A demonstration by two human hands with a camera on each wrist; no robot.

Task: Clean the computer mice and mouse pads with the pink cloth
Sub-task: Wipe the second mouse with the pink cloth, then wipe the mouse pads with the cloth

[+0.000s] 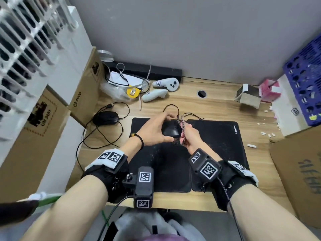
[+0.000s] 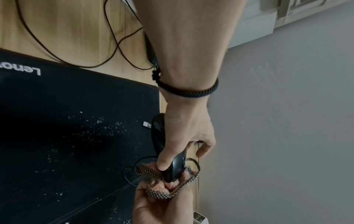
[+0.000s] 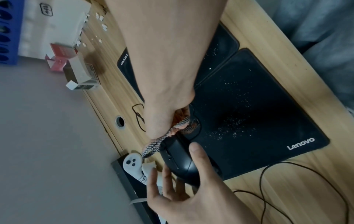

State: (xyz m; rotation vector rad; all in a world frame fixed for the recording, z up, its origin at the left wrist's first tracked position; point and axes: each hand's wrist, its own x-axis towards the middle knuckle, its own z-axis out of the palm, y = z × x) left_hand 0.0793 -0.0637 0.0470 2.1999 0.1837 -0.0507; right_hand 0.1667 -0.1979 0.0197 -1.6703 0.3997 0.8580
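Right now my left hand (image 1: pixel 154 131) grips a black mouse (image 1: pixel 171 130), thumb and fingers curled round its sides, holding it above the two black mouse pads (image 1: pixel 215 136) lying side by side on the wooden desk (image 1: pixel 217 100). My right hand (image 1: pixel 191 136) is clenched round the bunched pink cloth (image 1: pixel 181 129), pressing it against the mouse's right side. White specks dot both pads. A second black mouse (image 1: pixel 106 118) lies on the desk to the left, off the pads, its cable looped beside it.
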